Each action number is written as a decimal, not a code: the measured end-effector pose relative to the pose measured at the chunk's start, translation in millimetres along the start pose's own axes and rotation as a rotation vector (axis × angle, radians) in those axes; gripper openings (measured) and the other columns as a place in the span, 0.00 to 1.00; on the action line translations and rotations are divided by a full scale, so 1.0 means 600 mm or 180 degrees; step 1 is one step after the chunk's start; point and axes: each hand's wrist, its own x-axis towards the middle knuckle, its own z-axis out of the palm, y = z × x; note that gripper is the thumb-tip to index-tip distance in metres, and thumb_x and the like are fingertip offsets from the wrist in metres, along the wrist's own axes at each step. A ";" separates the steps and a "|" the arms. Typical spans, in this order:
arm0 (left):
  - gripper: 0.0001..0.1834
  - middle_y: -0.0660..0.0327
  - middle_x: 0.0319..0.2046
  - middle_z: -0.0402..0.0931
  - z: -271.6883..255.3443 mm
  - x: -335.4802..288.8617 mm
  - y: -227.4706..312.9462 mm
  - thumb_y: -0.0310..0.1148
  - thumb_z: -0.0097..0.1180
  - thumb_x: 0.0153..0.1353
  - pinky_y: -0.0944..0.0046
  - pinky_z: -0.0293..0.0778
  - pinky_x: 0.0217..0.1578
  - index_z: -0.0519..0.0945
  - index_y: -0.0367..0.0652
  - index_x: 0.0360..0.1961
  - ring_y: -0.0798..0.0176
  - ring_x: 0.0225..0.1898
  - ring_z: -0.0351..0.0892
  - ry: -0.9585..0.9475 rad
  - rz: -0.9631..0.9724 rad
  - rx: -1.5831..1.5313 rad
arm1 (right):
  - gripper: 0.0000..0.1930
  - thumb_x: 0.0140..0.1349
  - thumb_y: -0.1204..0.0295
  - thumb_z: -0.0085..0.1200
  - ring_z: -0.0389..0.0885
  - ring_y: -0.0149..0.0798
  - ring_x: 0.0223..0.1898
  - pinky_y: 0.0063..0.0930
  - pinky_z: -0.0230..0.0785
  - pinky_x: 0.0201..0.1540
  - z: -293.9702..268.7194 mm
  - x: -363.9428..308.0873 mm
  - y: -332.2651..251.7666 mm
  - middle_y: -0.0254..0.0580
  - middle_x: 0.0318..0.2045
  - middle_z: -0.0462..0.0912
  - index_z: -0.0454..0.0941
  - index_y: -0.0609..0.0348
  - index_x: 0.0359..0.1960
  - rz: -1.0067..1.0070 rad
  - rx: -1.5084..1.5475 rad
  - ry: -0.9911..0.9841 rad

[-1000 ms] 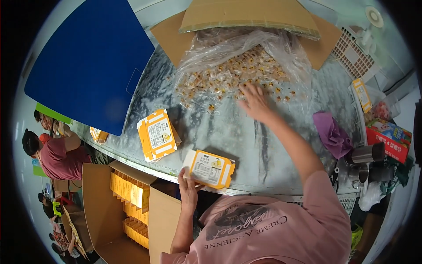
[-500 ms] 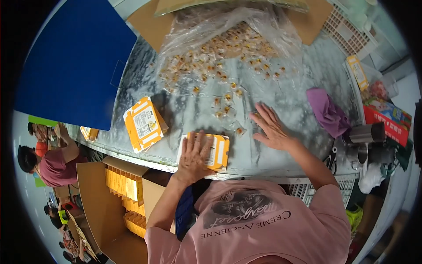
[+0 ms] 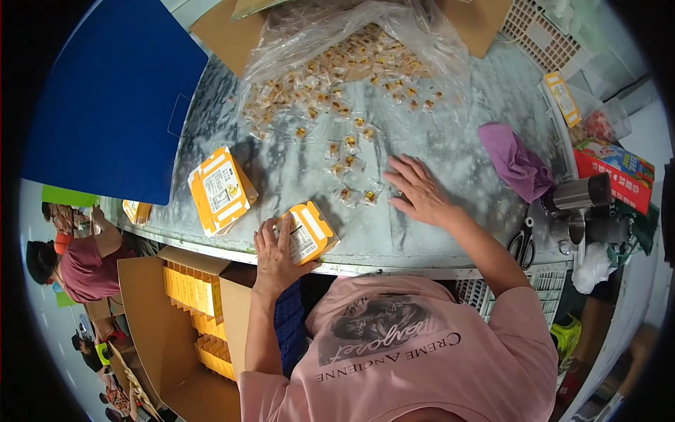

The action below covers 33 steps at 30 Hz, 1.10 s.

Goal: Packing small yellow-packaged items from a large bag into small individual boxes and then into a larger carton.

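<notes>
My left hand point(image 3: 276, 260) grips a small yellow-and-white carton point(image 3: 313, 231) at its left side, by the table's near edge. The carton stands opened out, with a yellow side showing. My right hand point(image 3: 422, 197) rests palm down on the table, fingers spread, holding nothing. Just left of its fingertips lie several small clear-wrapped pieces point(image 3: 349, 143) with yellow and brown inside. Beyond them, a large heap of the same wrapped pieces point(image 3: 309, 84) spills from a clear plastic bag point(image 3: 422, 42). A stack of flat yellow-and-white cartons point(image 3: 219, 193) lies to the left.
Below the table's left edge stands a cardboard box point(image 3: 151, 316) with rows of yellow cartons point(image 3: 193, 292). A big blue panel point(image 3: 112, 105) fills the far left. At right are a purple cloth point(image 3: 513, 162), scissors point(image 3: 522, 246) and a metal cup point(image 3: 580, 193). Other people sit at far left.
The carton under my left hand has shifted left, turned and opened out; the flat palm now grips its side. My right hand stays spread, with a couple of wrapped pieces now nearer it.
</notes>
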 end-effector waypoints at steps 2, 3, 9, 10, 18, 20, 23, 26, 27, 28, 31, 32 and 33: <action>0.67 0.44 0.61 0.58 0.001 -0.004 0.001 0.44 0.83 0.27 0.40 0.59 0.63 0.59 0.41 0.71 0.37 0.61 0.60 -0.0033 -0.0098 -0.0111 | 0.25 0.62 0.66 0.60 0.58 0.53 0.70 0.44 0.56 0.70 0.011 -0.010 0.009 0.48 0.67 0.63 0.71 0.55 0.61 -0.0067 -0.0064 -0.0034; 0.67 0.44 0.61 0.58 0.001 -0.010 -0.001 0.43 0.83 0.27 0.40 0.59 0.63 0.59 0.42 0.71 0.37 0.62 0.59 0.0000 -0.0144 -0.0192 | 0.19 0.62 0.69 0.60 0.61 0.54 0.67 0.45 0.58 0.68 0.001 -0.012 0.000 0.49 0.63 0.66 0.75 0.57 0.55 -0.0008 0.0090 0.0089; 0.63 0.42 0.62 0.57 0.007 -0.016 0.000 0.44 0.82 0.31 0.40 0.59 0.64 0.61 0.42 0.70 0.34 0.65 0.55 0.0103 -0.0270 -0.0467 | 0.23 0.59 0.66 0.64 0.61 0.56 0.67 0.48 0.55 0.69 -0.010 -0.024 -0.022 0.49 0.60 0.67 0.74 0.59 0.54 0.0020 -0.0204 0.0286; 0.63 0.42 0.62 0.57 0.007 -0.016 0.000 0.44 0.82 0.31 0.40 0.59 0.64 0.61 0.42 0.70 0.34 0.65 0.55 0.0106 -0.0275 -0.0467 | 0.24 0.58 0.64 0.64 0.60 0.55 0.67 0.48 0.55 0.70 -0.004 -0.011 -0.038 0.49 0.60 0.67 0.73 0.59 0.55 0.0017 -0.0323 0.0310; 0.64 0.43 0.61 0.56 0.008 -0.013 0.002 0.40 0.82 0.29 0.41 0.61 0.64 0.60 0.40 0.71 0.36 0.64 0.56 0.0191 -0.0225 -0.0448 | 0.42 0.52 0.57 0.69 0.56 0.55 0.68 0.47 0.53 0.71 0.089 0.125 -0.090 0.52 0.64 0.61 0.62 0.62 0.64 -0.0031 0.0288 0.0157; 0.64 0.43 0.61 0.56 0.005 -0.011 0.002 0.40 0.82 0.30 0.41 0.61 0.64 0.60 0.39 0.71 0.36 0.64 0.56 0.0181 -0.0227 -0.0481 | 0.45 0.51 0.55 0.70 0.57 0.55 0.67 0.47 0.53 0.70 0.099 0.129 -0.082 0.52 0.64 0.60 0.60 0.63 0.65 -0.0245 0.0063 0.0194; 0.63 0.42 0.61 0.56 0.006 -0.015 0.003 0.40 0.82 0.31 0.41 0.61 0.64 0.60 0.40 0.71 0.36 0.64 0.56 0.0162 -0.0294 -0.0489 | 0.46 0.50 0.54 0.71 0.59 0.55 0.64 0.46 0.54 0.69 0.105 0.124 -0.083 0.52 0.62 0.62 0.60 0.63 0.66 -0.0291 -0.0089 0.0150; 0.63 0.42 0.61 0.55 0.008 -0.013 0.004 0.40 0.82 0.31 0.41 0.61 0.64 0.59 0.40 0.71 0.36 0.64 0.55 0.0200 -0.0277 -0.0492 | 0.42 0.52 0.57 0.70 0.62 0.55 0.61 0.46 0.58 0.65 0.108 0.123 -0.091 0.51 0.58 0.66 0.62 0.63 0.63 0.0095 0.0143 0.0453; 0.63 0.42 0.61 0.55 0.009 -0.013 0.003 0.40 0.82 0.31 0.41 0.61 0.64 0.59 0.40 0.71 0.36 0.64 0.55 0.0202 -0.0276 -0.0489 | 0.36 0.53 0.60 0.69 0.64 0.54 0.59 0.45 0.59 0.63 0.112 0.123 -0.089 0.50 0.55 0.67 0.65 0.62 0.59 0.0051 0.0176 0.0553; 0.63 0.43 0.61 0.55 0.010 -0.012 0.002 0.40 0.82 0.31 0.41 0.61 0.64 0.59 0.40 0.71 0.36 0.64 0.55 0.0204 -0.0273 -0.0487 | 0.30 0.54 0.62 0.68 0.66 0.53 0.57 0.45 0.61 0.60 0.115 0.122 -0.087 0.49 0.53 0.69 0.69 0.61 0.55 0.0007 0.0207 0.0654; 0.64 0.43 0.62 0.55 0.010 -0.012 0.000 0.40 0.81 0.31 0.41 0.61 0.64 0.59 0.41 0.71 0.36 0.64 0.55 0.0226 -0.0257 -0.0553 | 0.20 0.56 0.66 0.66 0.68 0.52 0.53 0.45 0.63 0.57 0.115 0.101 -0.083 0.48 0.50 0.70 0.73 0.59 0.46 -0.0306 0.0042 0.0494; 0.64 0.43 0.62 0.55 0.010 -0.013 -0.002 0.40 0.81 0.31 0.41 0.61 0.64 0.59 0.41 0.71 0.36 0.64 0.55 0.0232 -0.0259 -0.0562 | 0.20 0.56 0.66 0.66 0.68 0.52 0.53 0.45 0.63 0.57 0.112 0.086 -0.085 0.48 0.50 0.70 0.73 0.59 0.46 -0.0310 0.0034 0.0489; 0.64 0.43 0.62 0.55 0.011 -0.015 -0.003 0.39 0.81 0.31 0.41 0.60 0.64 0.58 0.41 0.71 0.36 0.65 0.55 0.0228 -0.0261 -0.0540 | 0.18 0.56 0.66 0.66 0.68 0.52 0.53 0.45 0.64 0.57 0.104 0.070 -0.090 0.48 0.50 0.70 0.74 0.59 0.45 -0.0272 0.0192 0.0326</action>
